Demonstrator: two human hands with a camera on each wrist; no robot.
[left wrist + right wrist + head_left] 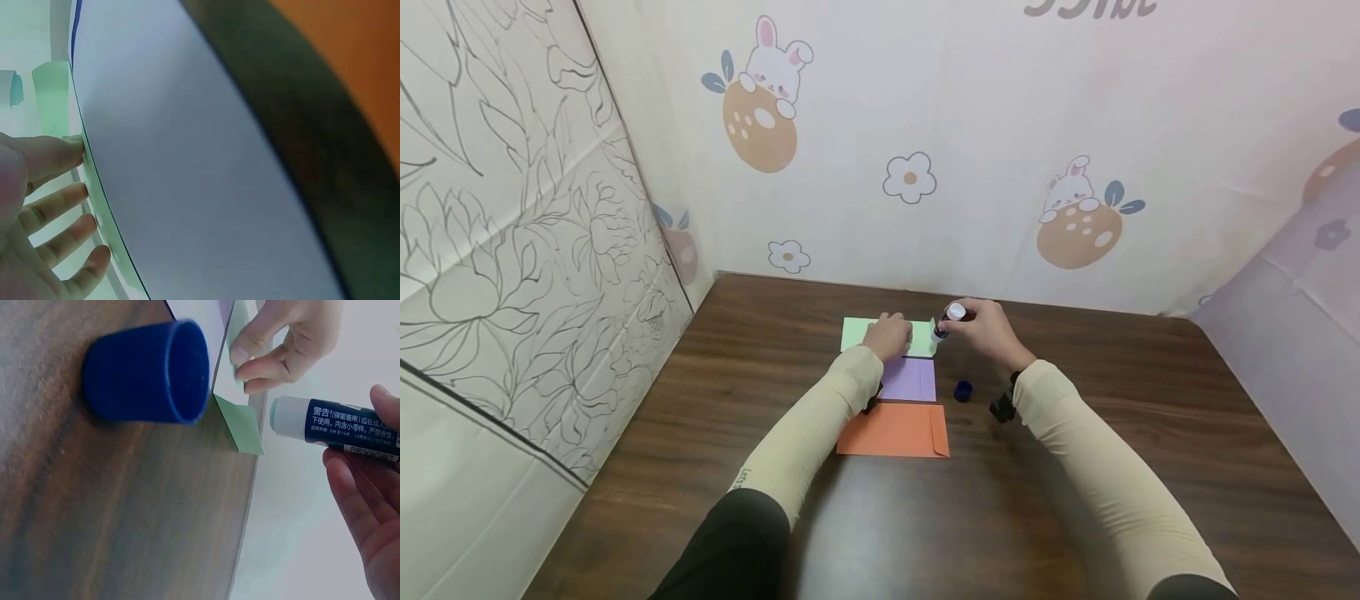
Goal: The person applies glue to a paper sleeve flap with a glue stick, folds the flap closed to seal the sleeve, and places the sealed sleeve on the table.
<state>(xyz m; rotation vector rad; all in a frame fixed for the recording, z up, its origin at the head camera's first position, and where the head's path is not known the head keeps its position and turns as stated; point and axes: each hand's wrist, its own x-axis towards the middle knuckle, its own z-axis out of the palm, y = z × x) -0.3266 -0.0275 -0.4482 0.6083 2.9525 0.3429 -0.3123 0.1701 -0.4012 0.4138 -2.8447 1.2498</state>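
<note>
Left hand [889,336]: fingers loosely extended, tips resting on green envelope [854,332].
Right hand [992,332]: thumb and fingers narrowly parted, pinching glue stick [350,428] near green flap [242,428].
Table [880,533]: blue cap [963,392] right of purple envelope [919,380]; orange envelope [891,430] below.
Obstruction: left sleeve [823,417] partly covers purple envelope.

Green envelope [854,333], purple envelope [916,381], orange envelope [891,431] look like smooth matt paper. Glue stick [350,428], blue cap [128,375]: smooth plastic, slight sheen. Table [880,525]: wood-grain, semi-gloss. Sleeves [808,425]: matt cloth.
</note>
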